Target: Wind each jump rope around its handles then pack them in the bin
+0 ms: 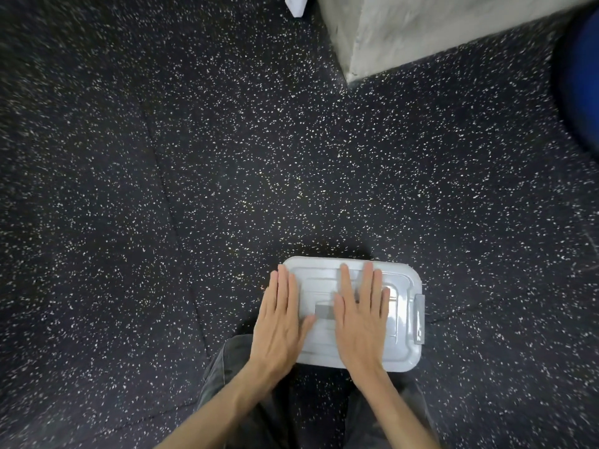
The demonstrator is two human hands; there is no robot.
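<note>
While the lidded bin (402,322) sat on the speckled floor (227,189), my left hand (278,322) and right hand (363,319) lay flat on its lid, fingers straight, gripping nothing.

Both arms reach up from the bottom edge of the frame, bare forearms angling inward toward lower centre. The left hand (280,322) lies flat, palm down, fingers straight and held together, pointing toward the top of the frame, thumb spread to the right. The right hand (363,314) matches it just beside, palm down, fingers straight and a little fanned, thumb reaching left toward the other thumb. Wrists are level, neither hand curled around anything.
</note>
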